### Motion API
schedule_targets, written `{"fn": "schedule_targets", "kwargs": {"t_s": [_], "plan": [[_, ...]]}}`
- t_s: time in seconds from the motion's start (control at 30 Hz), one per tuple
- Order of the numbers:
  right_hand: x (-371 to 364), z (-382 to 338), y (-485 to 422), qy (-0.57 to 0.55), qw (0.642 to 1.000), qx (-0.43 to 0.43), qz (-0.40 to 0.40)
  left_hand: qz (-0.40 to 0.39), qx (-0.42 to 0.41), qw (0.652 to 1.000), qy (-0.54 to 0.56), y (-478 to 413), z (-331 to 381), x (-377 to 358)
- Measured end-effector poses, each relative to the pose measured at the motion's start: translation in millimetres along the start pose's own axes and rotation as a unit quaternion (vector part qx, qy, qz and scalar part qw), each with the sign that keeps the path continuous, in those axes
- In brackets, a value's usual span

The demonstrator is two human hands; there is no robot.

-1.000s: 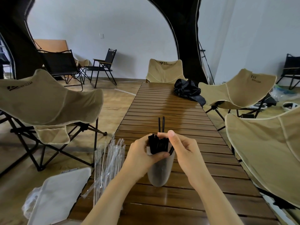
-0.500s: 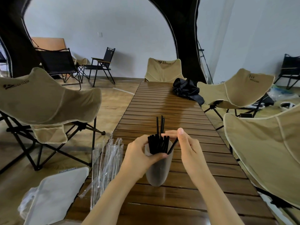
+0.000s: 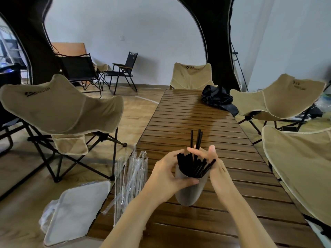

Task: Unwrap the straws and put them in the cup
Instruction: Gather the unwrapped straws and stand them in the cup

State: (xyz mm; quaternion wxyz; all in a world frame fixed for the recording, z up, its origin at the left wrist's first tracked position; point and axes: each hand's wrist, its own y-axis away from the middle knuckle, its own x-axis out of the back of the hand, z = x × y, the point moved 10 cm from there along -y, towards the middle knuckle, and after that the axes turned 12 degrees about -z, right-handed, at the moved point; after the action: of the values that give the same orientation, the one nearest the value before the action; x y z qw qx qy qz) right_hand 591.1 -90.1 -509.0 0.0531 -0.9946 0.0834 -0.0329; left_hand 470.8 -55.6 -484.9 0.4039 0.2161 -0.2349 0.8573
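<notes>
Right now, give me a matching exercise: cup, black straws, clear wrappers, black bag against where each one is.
1 cup
2 black straws
3 clear wrappers
4 black bag

A far end of the table
B gripped by the left hand
C standing in the cup
D lying at the table's left edge

Pairs: 1-B, 2-C, 3-D, 4-A

We count one frosted cup (image 3: 188,194) on one slatted wooden desk (image 3: 188,113). Black straws (image 3: 189,163) in it: bundle too dense to count; three stand taller than the rest. Clear wrappers (image 3: 132,172): one loose pile, number unreadable. Tan camp chairs (image 3: 53,104): four. Black folding chairs (image 3: 78,68): two. One black bag (image 3: 216,97), one white tray (image 3: 77,206).
</notes>
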Motion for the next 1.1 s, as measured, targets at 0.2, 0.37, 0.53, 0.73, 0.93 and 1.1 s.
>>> {"fn": "schedule_targets", "kwargs": {"t_s": [0.2, 0.37, 0.53, 0.73, 0.93, 1.1], "plan": [[2, 1, -2, 0.029, 0.999, 0.012, 0.007, -0.005, -0.008, 1.0, 0.012, 1, 2, 0], [8, -14, 5, 0.089, 0.994, 0.049, 0.043, 0.01, -0.003, 1.0, -0.01, 1, 1, 4], [16, -29, 22, 0.151, 0.981, 0.092, 0.081, 0.023, -0.005, 1.0, -0.011, -1, -3, 5], [32, -30, 28, 0.142, 0.974, 0.1, 0.143, 0.024, -0.01, 1.0, -0.006, -2, -8, 3], [32, -33, 29, 0.189, 0.963, 0.113, 0.157, 0.057, 0.011, 0.997, -0.041, -3, -1, 0], [32, -41, 34, 0.244, 0.942, 0.139, 0.183, 0.075, 0.018, 0.996, -0.045, -3, 0, 0]]}}
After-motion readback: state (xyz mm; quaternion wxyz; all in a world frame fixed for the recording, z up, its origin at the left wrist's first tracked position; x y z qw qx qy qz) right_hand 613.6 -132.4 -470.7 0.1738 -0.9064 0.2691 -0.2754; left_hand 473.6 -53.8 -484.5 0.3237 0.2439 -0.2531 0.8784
